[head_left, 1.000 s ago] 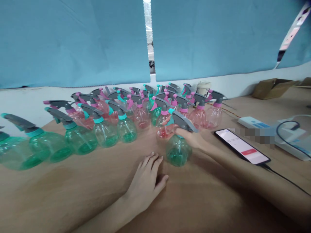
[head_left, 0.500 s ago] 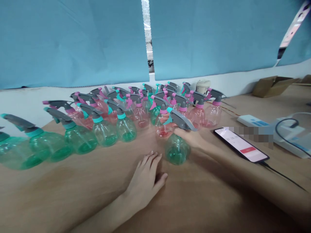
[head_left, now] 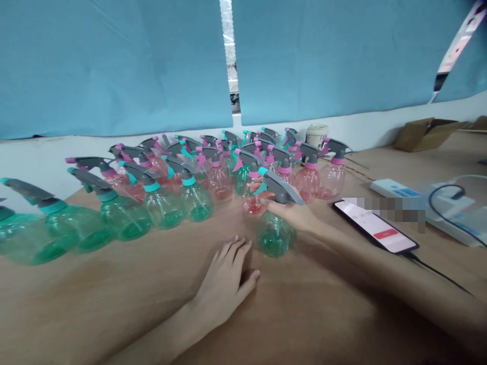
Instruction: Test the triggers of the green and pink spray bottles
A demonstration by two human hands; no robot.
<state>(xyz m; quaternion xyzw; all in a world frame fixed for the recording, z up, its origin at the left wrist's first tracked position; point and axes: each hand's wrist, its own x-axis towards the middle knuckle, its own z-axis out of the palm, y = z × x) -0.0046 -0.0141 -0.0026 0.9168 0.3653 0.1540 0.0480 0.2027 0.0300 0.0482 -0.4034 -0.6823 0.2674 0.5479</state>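
In the head view, a green spray bottle (head_left: 275, 238) with a grey and turquoise trigger head stands upright on the wooden table. My right hand (head_left: 287, 210) is closed around its neck, just under the head; part of the hand is hidden behind the trigger. To the left of that bottle my left hand (head_left: 224, 276) rests palm down on the tabletop, fingers stretched out and thumb apart, holding nothing. Right behind the held bottle is a pink spray bottle (head_left: 252, 205). Another green spray bottle (head_left: 196, 203) stands farther left.
Several more green and pink spray bottles crowd the back and left of the table (head_left: 152, 294). At right lie a phone (head_left: 376, 225) on a cable and a white power strip (head_left: 395, 190). A paper cup (head_left: 317, 133) and an open cardboard box (head_left: 426, 134) are behind.
Almost nothing differs. The whole view has shifted very slightly; my right hand stays at the green spray bottle's neck and my left hand stays flat on the table.
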